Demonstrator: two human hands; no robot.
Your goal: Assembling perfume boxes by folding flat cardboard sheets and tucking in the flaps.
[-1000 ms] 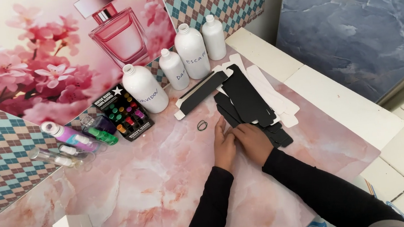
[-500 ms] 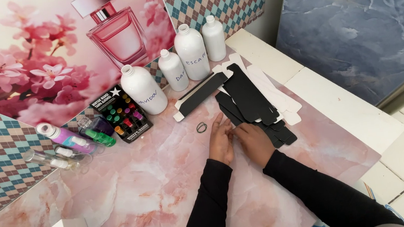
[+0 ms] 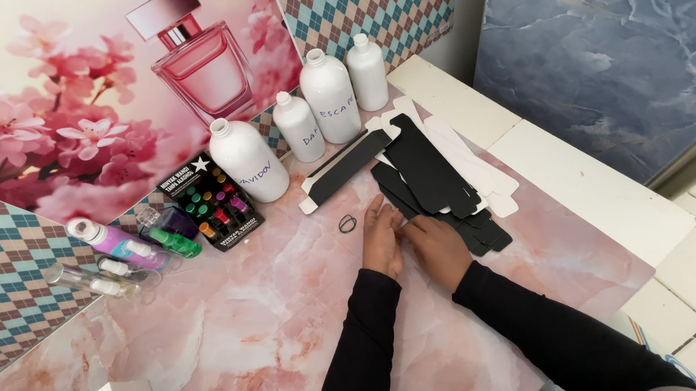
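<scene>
Both hands are resting side by side on the pink surface (image 3: pixel 251 335), the left hand (image 3: pixel 381 239) lying flat and released, the right hand (image 3: pixel 433 247) pinching the nearest black cardboard flat (image 3: pixel 427 170) just beyond.

A small perfume packing stand, likely in a home workshop.
Beyond the hands (image 3: pixel 409 245) stands a row of white bottles (image 3: pixel 329 94) before a poster of a pink perfume bottle (image 3: pixel 201 64) among blossoms. Flat black cartons (image 3: pixel 428 174) lie stacked just past the fingertips, and small vials (image 3: pixel 103 282) rest far to their left on the pink marble-patterned table (image 3: pixel 234 337).
</scene>
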